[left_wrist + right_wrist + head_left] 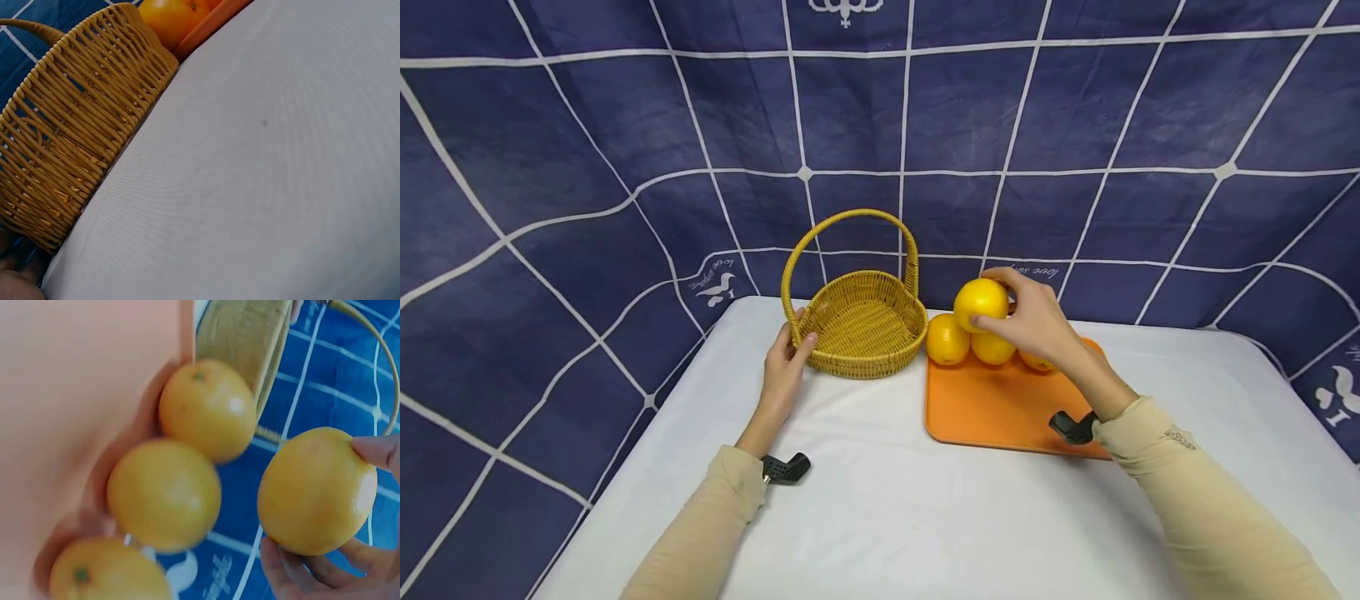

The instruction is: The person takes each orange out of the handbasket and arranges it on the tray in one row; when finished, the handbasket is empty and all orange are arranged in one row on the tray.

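My right hand point(1037, 321) grips an orange point(982, 302) between thumb and fingers, lifted above the orange tray point(992, 412). In the right wrist view the held orange point(317, 491) is apart from three others below: one orange point(208, 411) nearest the basket, a middle orange point(164, 495) and a third orange point(109, 572). These lie in a row along the tray's back edge. To the left, my left hand point(784, 367) holds the left side of a wicker basket point(865, 365) with a tall arched handle. Inside, the basket's woven bottom shows bare.
A white cloth point(865, 500) covers the table. Behind and to the left hangs a blue curtain point(955, 108) with white grid lines. The basket stands close to the tray's left edge. A black wrist camera point(786, 469) sits on the left wrist.
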`<state>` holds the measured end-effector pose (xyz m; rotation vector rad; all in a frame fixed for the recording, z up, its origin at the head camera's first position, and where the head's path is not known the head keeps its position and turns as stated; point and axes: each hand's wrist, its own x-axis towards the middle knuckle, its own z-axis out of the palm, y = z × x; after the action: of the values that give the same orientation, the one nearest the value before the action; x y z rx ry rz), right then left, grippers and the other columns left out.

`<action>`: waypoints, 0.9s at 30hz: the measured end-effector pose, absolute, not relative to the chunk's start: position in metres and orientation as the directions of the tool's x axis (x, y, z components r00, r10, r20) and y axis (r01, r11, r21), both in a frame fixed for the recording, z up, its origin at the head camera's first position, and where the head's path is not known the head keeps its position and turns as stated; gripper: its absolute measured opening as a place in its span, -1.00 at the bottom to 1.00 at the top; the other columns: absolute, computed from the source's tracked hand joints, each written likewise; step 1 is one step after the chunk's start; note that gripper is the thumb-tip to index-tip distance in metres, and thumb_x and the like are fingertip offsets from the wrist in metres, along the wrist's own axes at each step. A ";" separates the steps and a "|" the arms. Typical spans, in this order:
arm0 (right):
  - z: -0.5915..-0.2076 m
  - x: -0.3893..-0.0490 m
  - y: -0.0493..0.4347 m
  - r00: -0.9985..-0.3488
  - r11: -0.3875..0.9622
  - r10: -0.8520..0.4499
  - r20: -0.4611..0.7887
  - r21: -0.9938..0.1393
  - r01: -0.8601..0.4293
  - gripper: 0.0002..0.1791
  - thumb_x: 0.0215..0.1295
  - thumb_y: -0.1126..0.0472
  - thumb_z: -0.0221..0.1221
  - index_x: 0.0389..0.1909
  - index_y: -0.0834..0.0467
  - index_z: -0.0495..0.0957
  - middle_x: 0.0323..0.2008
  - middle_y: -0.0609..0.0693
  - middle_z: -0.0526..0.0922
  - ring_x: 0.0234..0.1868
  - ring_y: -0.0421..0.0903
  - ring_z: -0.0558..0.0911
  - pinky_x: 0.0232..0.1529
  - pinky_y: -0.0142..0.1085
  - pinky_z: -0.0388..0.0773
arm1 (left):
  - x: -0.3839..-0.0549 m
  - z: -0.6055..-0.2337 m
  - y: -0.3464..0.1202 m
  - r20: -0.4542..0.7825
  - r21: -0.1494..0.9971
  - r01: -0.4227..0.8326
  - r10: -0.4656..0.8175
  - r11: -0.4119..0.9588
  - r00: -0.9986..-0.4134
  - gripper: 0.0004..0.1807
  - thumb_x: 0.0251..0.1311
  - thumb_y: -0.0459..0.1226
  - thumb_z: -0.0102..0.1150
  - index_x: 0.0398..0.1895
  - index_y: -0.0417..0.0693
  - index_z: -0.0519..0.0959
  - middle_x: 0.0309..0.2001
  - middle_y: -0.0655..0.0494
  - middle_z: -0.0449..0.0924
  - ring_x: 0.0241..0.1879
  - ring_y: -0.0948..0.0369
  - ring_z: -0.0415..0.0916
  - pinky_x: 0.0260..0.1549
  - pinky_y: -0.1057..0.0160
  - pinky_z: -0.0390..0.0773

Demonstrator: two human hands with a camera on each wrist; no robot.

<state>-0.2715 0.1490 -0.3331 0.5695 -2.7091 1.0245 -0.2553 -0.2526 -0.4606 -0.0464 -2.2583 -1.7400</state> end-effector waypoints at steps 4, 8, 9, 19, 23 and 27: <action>-0.330 -0.269 0.176 -0.917 0.725 -0.251 0.309 -0.568 -0.390 -0.26 0.27 0.00 0.43 0.43 0.15 0.46 0.26 0.25 0.63 0.07 0.25 0.67 0.09 0.15 0.65 | -0.256 -0.462 -0.252 0.274 0.932 0.223 -0.153 0.285 -0.950 -0.36 0.58 0.03 0.09 0.64 0.20 0.28 0.54 0.08 0.39 0.40 0.07 0.47 0.28 0.32 0.47; -0.326 -0.267 0.202 -0.930 0.769 -0.206 0.305 -0.537 -0.347 -0.26 0.26 0.00 0.44 0.41 0.16 0.47 0.18 0.28 0.65 0.04 0.25 0.65 0.04 0.13 0.59 | -0.256 -0.463 -0.252 0.273 0.930 0.220 -0.152 0.295 -0.950 -0.37 0.58 0.04 0.08 0.64 0.27 0.27 0.54 0.07 0.38 0.39 0.06 0.48 0.27 0.31 0.49; -0.325 -0.266 0.208 -0.933 0.778 -0.197 0.301 -0.531 -0.335 -0.26 0.26 0.01 0.45 0.40 0.17 0.46 0.17 0.29 0.65 0.04 0.26 0.64 0.04 0.14 0.59 | -0.256 -0.463 -0.252 0.271 0.930 0.218 -0.151 0.297 -0.951 -0.37 0.58 0.05 0.08 0.64 0.28 0.26 0.55 0.06 0.38 0.40 0.06 0.47 0.28 0.32 0.49; -0.335 -0.264 0.257 -0.964 0.833 -0.161 0.210 -0.496 -0.247 -0.21 0.22 0.05 0.44 0.42 0.24 0.40 0.22 0.38 0.58 0.09 0.31 0.58 0.05 0.17 0.55 | -0.255 -0.461 -0.253 0.263 0.929 0.206 -0.158 0.306 -0.952 -0.34 0.58 0.07 0.08 0.65 0.23 0.25 0.55 0.13 0.37 0.40 0.14 0.47 0.25 0.40 0.47; -0.341 -0.264 0.270 -0.971 0.855 -0.151 0.187 -0.468 -0.223 -0.20 0.19 0.07 0.42 0.42 0.26 0.39 0.20 0.39 0.57 0.01 0.29 0.58 -0.06 0.07 0.50 | -0.256 -0.462 -0.252 0.259 0.931 0.204 -0.153 0.301 -0.954 -0.32 0.57 0.08 0.07 0.66 0.22 0.24 0.56 0.13 0.35 0.42 0.11 0.45 0.29 0.34 0.47; -0.350 -0.266 0.280 -0.976 0.860 -0.155 0.150 -0.467 -0.208 -0.15 0.16 0.09 0.44 0.44 0.29 0.35 0.20 0.41 0.54 -0.01 0.31 0.56 -0.08 0.11 0.51 | -0.255 -0.463 -0.251 0.263 0.931 0.208 -0.158 0.300 -0.952 -0.35 0.57 0.08 0.08 0.65 0.28 0.26 0.56 0.15 0.36 0.42 0.11 0.45 0.27 0.37 0.47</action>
<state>-0.2655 0.2800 -0.3501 0.2869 -2.9255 0.7525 -0.2546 -0.2513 -0.4629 -0.0452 -2.2675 -1.6953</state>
